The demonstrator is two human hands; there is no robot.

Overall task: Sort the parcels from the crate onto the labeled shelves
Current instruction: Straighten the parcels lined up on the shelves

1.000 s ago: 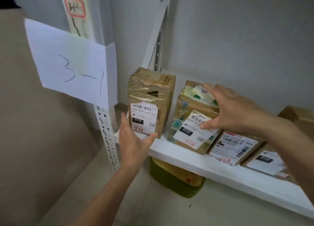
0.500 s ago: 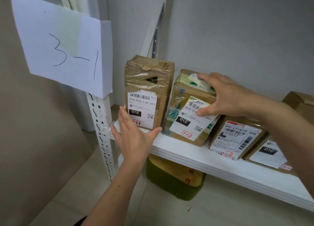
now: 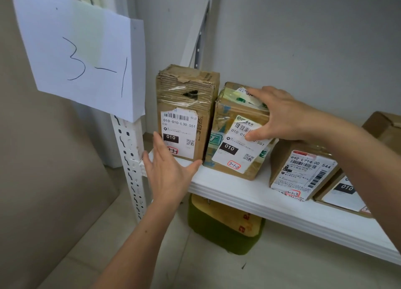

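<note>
A tall worn cardboard parcel stands upright at the left end of the white shelf. My left hand is flat and open against its lower front. Beside it a taped parcel marked 3-1-2 leans slightly, and my right hand grips its top right corner, thumb on the label. To the right lie a parcel marked 3-1-3 and another parcel, partly hidden by my right forearm. A paper sign reading 3-1 hangs on the shelf post.
A green and yellow box sits on the floor under the shelf. A brown cardboard box shows at the far right edge of the shelf. A beige panel fills the left side, and the grey wall stands behind the shelf.
The view has moved closer to the shelf. Both hands stay on their parcels; the 3-1-2 parcel sits closer against the tall one.
</note>
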